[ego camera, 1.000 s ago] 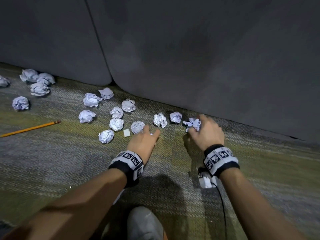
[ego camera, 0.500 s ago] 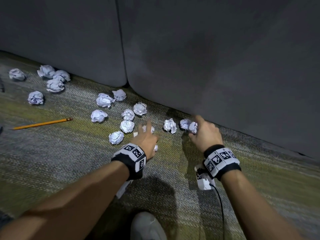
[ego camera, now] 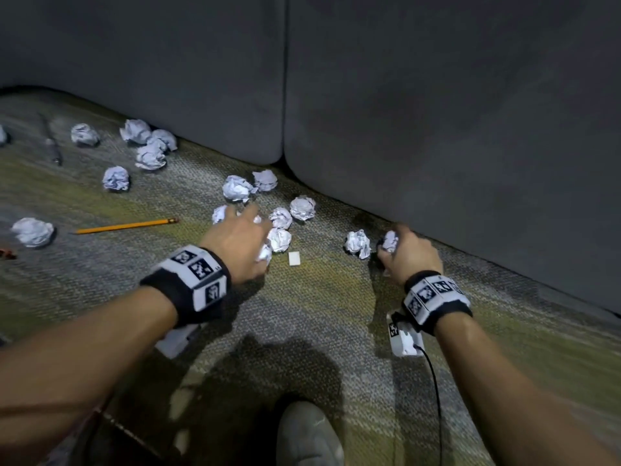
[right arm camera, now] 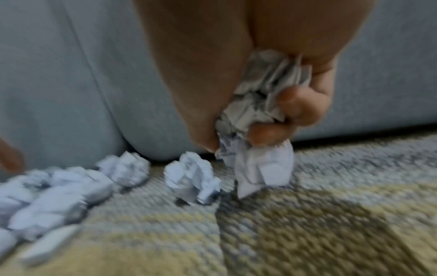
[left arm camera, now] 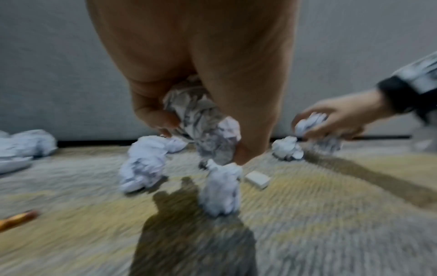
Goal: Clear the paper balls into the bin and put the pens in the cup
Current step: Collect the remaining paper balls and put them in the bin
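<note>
while gripped, paper balls (ego camera: pixel 280 238) beside sofa base (ego camera: pixel 437 163)

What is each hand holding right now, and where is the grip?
Each holds crumpled paper balls. The left hand curls round paper in its palm; the right hand grips paper likewise, some hanging below its fingers.
</note>
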A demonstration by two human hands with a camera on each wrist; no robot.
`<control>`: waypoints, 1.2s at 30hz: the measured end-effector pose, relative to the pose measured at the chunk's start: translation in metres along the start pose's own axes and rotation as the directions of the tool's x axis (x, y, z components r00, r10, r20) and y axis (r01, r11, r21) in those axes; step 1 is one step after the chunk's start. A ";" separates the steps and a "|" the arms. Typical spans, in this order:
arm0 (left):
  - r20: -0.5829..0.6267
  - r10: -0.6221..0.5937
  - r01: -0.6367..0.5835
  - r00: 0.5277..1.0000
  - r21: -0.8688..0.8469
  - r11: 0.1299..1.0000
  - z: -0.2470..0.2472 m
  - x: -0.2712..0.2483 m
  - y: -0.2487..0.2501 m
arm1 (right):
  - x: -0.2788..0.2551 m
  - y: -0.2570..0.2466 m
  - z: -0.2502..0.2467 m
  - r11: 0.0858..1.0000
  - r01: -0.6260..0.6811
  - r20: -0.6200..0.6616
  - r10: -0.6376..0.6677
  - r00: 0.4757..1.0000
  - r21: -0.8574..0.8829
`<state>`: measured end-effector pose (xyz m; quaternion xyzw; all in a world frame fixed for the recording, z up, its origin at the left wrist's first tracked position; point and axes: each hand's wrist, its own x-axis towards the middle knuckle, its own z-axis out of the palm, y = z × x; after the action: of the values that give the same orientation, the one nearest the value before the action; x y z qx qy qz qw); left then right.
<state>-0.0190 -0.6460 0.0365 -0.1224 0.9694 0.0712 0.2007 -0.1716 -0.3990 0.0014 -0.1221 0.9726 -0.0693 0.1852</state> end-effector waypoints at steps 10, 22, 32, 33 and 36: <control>0.258 0.143 -0.153 0.955 0.020 0.988 0.036 -0.008 -0.007 | 0.007 -0.070 0.007 0.996 0.082 0.034 -0.083 0.996 0.017; 0.235 0.121 -0.109 0.964 -0.066 0.992 0.046 -0.015 -0.020 | 0.006 -0.069 0.031 0.962 0.202 0.014 -0.203 0.979 -0.182; -0.115 -0.227 0.153 0.967 -0.453 0.878 0.030 -0.131 -0.110 | -0.115 -0.161 -0.017 0.867 0.478 -0.191 -0.450 0.872 0.140; -0.142 -0.281 0.178 0.949 -0.495 0.850 0.027 -0.155 -0.126 | -0.131 -0.184 -0.023 0.820 0.551 -0.209 -0.518 0.830 0.156; -0.201 -0.458 0.260 0.866 -0.602 0.755 0.021 -0.239 -0.177 | -0.177 -0.255 -0.042 0.667 0.731 -0.212 -0.700 0.682 0.148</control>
<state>0.2482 -0.7617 0.0984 -0.3719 0.8826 0.2875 -0.0020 0.0266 -0.5939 0.1466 -0.4681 0.8424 -0.2519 0.0884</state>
